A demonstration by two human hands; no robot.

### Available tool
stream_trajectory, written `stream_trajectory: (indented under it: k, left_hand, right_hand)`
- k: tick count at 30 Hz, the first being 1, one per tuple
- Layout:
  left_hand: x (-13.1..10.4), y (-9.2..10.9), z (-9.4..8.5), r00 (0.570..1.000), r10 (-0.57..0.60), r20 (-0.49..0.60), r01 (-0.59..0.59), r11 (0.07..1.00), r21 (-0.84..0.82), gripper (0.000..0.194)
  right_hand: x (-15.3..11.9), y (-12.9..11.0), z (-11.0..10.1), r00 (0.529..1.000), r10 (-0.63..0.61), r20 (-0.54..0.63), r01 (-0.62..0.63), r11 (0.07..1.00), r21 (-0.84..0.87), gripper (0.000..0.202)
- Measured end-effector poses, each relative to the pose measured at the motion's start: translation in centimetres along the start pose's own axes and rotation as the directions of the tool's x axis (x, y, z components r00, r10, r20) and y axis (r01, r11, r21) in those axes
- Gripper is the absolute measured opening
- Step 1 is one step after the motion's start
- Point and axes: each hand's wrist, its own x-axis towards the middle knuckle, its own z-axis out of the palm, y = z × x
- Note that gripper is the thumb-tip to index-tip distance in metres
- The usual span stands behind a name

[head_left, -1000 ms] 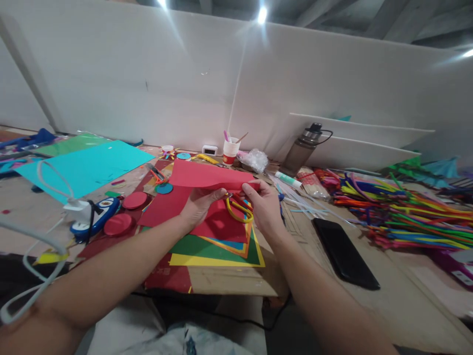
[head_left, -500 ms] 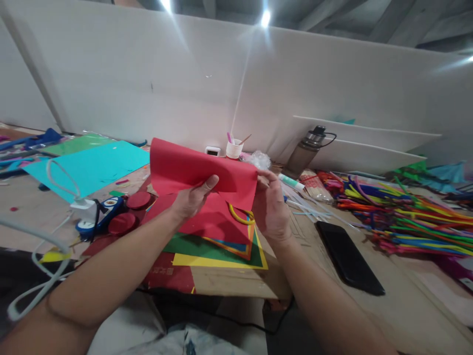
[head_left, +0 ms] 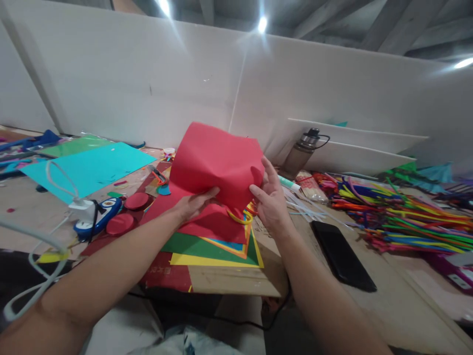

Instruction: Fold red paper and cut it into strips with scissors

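Two bare hands, one raised red sheet [head_left: 218, 158] between them. Sheet is bowed and creased, held up over the paper stack [head_left: 218, 245], its upper edge beyond the stack's far side.

Left hand [head_left: 195, 203], above the middle of the stack: grip pinches the sheet's near lower part, thumb on the upper face, other fingers mostly hidden beneath. Right hand [head_left: 271, 202], by the stack's right side: grip pinches the sheet's right edge, thumb on the near face, fingers along the rim and partly behind.

Stack itself: five colours show, one each of red, blue, orange, green and yellow; exact sheet count cannot be told. One yellow loop [head_left: 240, 217] lies over the stack's right part, half covered by the raised sheet.

Left of the stack: two red discs [head_left: 136, 200], one blue device [head_left: 98, 222] with one white plug [head_left: 82, 209] beside it. Farther left and beyond the stack, one cyan sheet [head_left: 92, 167] flat on the counter [head_left: 22, 217].

Right of the stack: one black phone [head_left: 343, 256], face up. Beyond it to the stack's far right: one tilted bottle [head_left: 301, 154], one white-and-green tube [head_left: 289, 183], and a heap of coloured fuzzy stems [head_left: 406, 212], too many to count.
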Motion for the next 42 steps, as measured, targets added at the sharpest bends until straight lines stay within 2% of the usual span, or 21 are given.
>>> stream_trajectory:
  k: [1,3,5,8,11,14,16,18,23,31,33,38,42]
  left_hand:
    - [0.0,-0.3,0.3,0.999,-0.017,0.030,0.016,1.000,0.024,0.019]
    - [0.1,-0.8,0.7,1.000,-0.021,0.011,0.021,0.999,0.026,0.013]
    - [0.4,-1.0,0.9,0.997,-0.023,-0.077,0.021,0.999,-0.029,0.008]
    - [0.9,-0.7,0.9,0.983,-0.045,-0.178,0.024,0.993,-0.117,0.007]
    - [1.1,-0.5,1.0,0.974,-0.024,-0.227,-0.013,0.987,-0.158,0.010]
    - [1.0,-0.8,1.0,0.979,0.001,-0.206,-0.034,0.987,-0.160,0.012]
    - [0.8,-1.2,1.0,0.981,-0.013,-0.192,-0.015,0.990,-0.143,0.015]
    - [0.5,-1.8,1.1,0.984,-0.047,-0.172,0.026,0.992,-0.125,0.019]
    - [-0.3,-2.5,1.3,0.991,-0.122,-0.062,0.117,0.990,-0.080,0.019]
    - [-0.5,-2.8,1.3,0.989,-0.147,0.007,0.147,0.989,-0.021,0.017]
    - [-0.5,-2.9,1.5,0.989,-0.146,-0.015,0.146,0.989,0.004,0.014]
    - [-0.5,-3.0,1.9,0.978,-0.143,-0.149,0.143,0.990,-0.016,0.009]
    - [-0.5,-2.8,2.0,0.970,-0.168,-0.176,0.163,0.986,-0.044,0.007]
  right_hand:
    - [0.2,0.5,-0.2,0.999,0.038,-0.012,-0.038,0.999,-0.005,0.073]
    - [0.4,1.5,-0.5,0.986,0.164,-0.039,-0.165,0.986,-0.010,0.072]
    - [0.3,2.2,-0.6,0.965,0.258,-0.043,-0.260,0.965,-0.038,0.070]
    - [-0.2,2.3,0.0,0.941,0.337,0.026,-0.329,0.932,-0.153,0.067]
    - [-1.0,2.3,1.0,0.945,0.322,0.062,-0.291,0.911,-0.293,0.064]
    - [-1.6,2.9,1.7,0.949,0.307,0.067,-0.268,0.901,-0.341,0.053]
    - [-1.6,3.4,1.7,0.950,0.311,0.021,-0.285,0.894,-0.345,0.038]
    - [-1.5,3.8,1.6,0.944,0.326,-0.049,-0.324,0.887,-0.329,0.032]
    - [-1.1,3.7,0.9,0.914,0.361,-0.184,-0.398,0.884,-0.246,0.032]
    - [-0.9,3.7,0.4,0.921,0.302,-0.246,-0.376,0.854,-0.360,0.032]
    - [-1.0,3.6,0.5,0.921,0.300,-0.248,-0.376,0.849,-0.371,0.032]
    - [-1.1,3.3,1.0,0.914,0.318,-0.250,-0.393,0.847,-0.359,0.030]
    - [-1.1,3.4,1.0,0.931,0.274,-0.240,-0.354,0.836,-0.418,0.029]
